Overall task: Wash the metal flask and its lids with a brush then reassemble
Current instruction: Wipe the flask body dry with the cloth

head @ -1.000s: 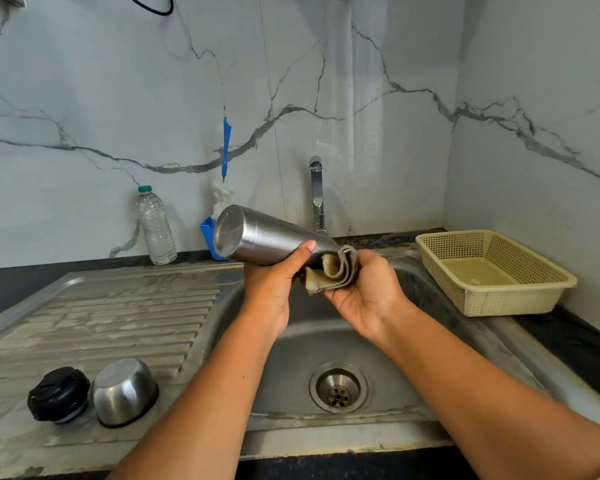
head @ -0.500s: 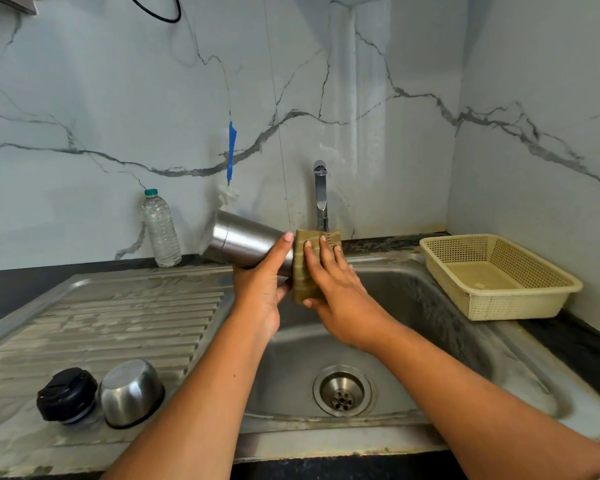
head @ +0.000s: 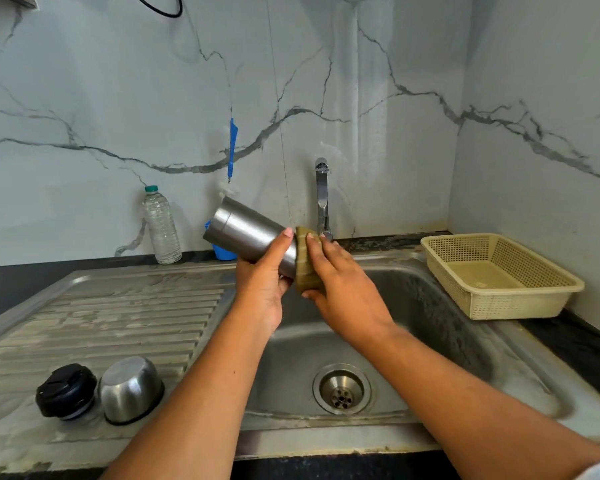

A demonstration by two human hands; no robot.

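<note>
The metal flask is held in the air above and behind the sink drain. It is tilted, with its flat end raised to the left. The left hand is wrapped round the flask's middle from below. The thumb is laid across the top of the steel and the other fingers are curled underneath, mostly hidden. The flask's lower end is covered by an olive scouring pad, which is folded round the steel. The pad is gripped by the right hand. Its fingers are stretched close together over the pad's top edge and its thumb is pressed against the pad from beneath. The two hands lie just beside each other on the flask, with the pad touching the left thumb's side.

To the far left of the drain, on the ribbed draining board, the black lid and the steel cup lid are set touching each other. The cup lid is turned mouth down. Behind the drain the tap is seen against the wall. A blue brush handle is stood behind and left of the drain.
</note>
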